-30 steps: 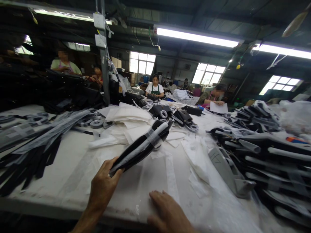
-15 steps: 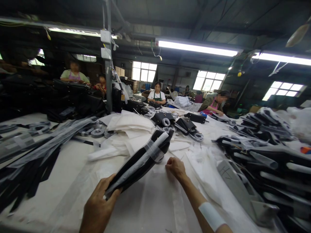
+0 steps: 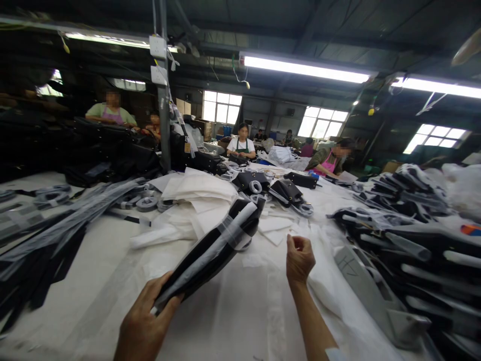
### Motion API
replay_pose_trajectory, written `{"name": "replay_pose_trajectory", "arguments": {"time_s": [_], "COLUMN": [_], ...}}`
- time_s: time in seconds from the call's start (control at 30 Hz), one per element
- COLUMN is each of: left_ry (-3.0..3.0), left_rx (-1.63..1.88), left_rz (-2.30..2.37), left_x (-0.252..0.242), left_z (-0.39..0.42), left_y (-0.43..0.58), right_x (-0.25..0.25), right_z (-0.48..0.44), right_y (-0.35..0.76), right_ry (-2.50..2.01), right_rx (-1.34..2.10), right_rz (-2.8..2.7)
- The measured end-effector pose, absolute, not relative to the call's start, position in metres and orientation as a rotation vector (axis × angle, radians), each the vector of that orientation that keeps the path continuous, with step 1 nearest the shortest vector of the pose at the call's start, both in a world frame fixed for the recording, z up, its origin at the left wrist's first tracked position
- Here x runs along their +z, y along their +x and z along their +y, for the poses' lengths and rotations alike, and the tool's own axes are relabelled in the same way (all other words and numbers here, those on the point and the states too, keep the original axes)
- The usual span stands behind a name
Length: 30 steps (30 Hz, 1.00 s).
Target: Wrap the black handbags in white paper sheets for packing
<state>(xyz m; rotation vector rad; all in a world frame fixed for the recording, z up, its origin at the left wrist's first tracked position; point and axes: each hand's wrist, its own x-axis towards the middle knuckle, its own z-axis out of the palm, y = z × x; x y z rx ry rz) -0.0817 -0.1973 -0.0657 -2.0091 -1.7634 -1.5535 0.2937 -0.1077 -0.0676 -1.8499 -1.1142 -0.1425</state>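
My left hand (image 3: 145,326) grips the near end of a long black bag piece (image 3: 214,248) wrapped in white paper and clear film. It slants up and away over the table (image 3: 90,260). My right hand (image 3: 299,258) is raised to the right of it, fingers curled in a loose pinch, above thin white paper sheets (image 3: 274,230). What the fingers hold, if anything, is too small to make out.
Stacked black bag parts (image 3: 406,235) fill the right side. Black straps in plastic sleeves (image 3: 48,225) lie at the left. A pile of white paper (image 3: 199,188) and small black bags (image 3: 285,190) sit further back. Several other people work at far tables; a post (image 3: 162,100) stands behind.
My right hand came up from the table's near edge, reached forward to the paper beside the black piece, then lifted to the right with fingers pinched. The left hand kept its hold.
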Motion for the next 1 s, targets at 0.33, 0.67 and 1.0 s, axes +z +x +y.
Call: {"name": "replay_pose_trajectory", "arguments": {"time_s": [0.33,0.67,1.0], "left_ry": [-2.036,-2.016,-1.974], "left_rx": [-1.546,-1.489,-1.509], "left_rz": [-1.742,-1.811,-1.67], "left_x": [-0.066,-0.08,-0.072], "left_z": [-0.198,-0.195,-0.2], "left_y": [-0.081,-0.084,-0.073], "right_x": [-0.084,-0.101,-0.151], "right_z": [-0.093,-0.117,-0.191], "right_y": [0.281,0.272,0.298], "right_ry": [-1.991,-2.041,-2.206], "right_rx": [0.342,-0.113,-0.071], "right_rz": [-1.631,-1.472,-1.722]}}
